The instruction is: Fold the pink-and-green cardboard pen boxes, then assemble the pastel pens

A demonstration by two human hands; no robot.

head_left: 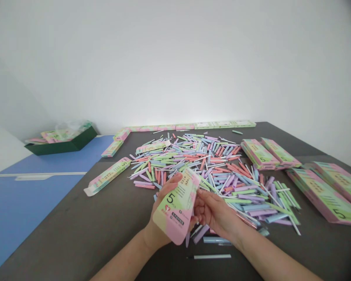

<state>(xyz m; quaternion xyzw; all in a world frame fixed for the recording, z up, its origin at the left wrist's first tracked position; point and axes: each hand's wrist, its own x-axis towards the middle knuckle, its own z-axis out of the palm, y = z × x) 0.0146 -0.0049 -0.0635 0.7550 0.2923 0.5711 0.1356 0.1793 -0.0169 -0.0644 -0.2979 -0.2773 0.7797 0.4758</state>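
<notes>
A flat pink, yellow and green pack [178,207] printed with a "5" is held up near the front of the dark table. My left hand [158,222] wraps round its left side and back, thumb along the upper left edge. Against the pack's right edge, my right hand [213,212] has its fingers curled and its thumb and index finger pressed at the edge; part of those fingers is hidden behind the pack. Behind and beneath the hands spreads a pile of pastel pens [190,156]. One white pen [212,256] lies apart, just in front.
An open-ended carton [109,175] lies left, another [153,147] on the pile. Stacked packs [324,193] and more stacks [260,154] stand right. Boxes [204,125] line the back edge. A green tray [61,145] with packs sits on a blue surface [32,195] at left.
</notes>
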